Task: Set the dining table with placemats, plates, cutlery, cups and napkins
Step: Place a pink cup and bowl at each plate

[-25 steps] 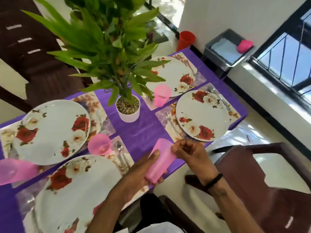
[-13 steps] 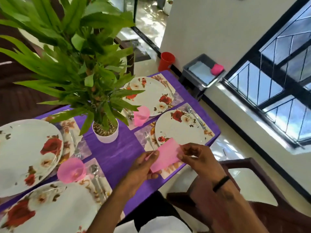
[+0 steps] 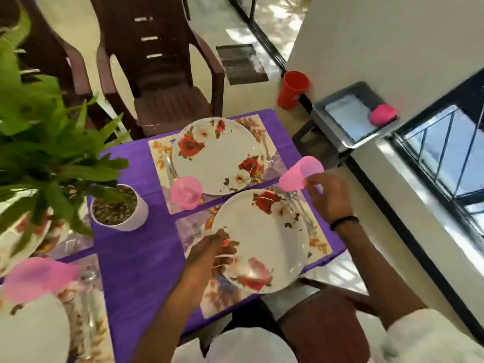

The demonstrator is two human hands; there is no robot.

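Observation:
My right hand (image 3: 327,197) grips a translucent pink cup (image 3: 296,174), tilted on its side in the air above the far right corner of the near floral placemat (image 3: 319,244). On that mat sits the near rose-patterned plate (image 3: 262,231), with cutlery (image 3: 301,208) beside it on the right. My left hand (image 3: 209,255) lies with loose fingers over this plate's left rim and holds nothing. Beyond it, the far plate (image 3: 217,155) has a second pink cup (image 3: 186,192) standing at its near left. A third pink cup (image 3: 34,277), blurred, stands at the left.
A potted plant (image 3: 123,208) stands mid-table on the purple cloth (image 3: 138,258), its leaves covering the left. Brown chairs sit beyond (image 3: 162,82) and right below me (image 3: 327,323). A red cup (image 3: 292,90) and a grey tray (image 3: 348,113) are by the wall.
My left hand has let go of the pink cup and dropped to the near plate's left rim. My right hand alone carried the cup up and to the right, past the plate.

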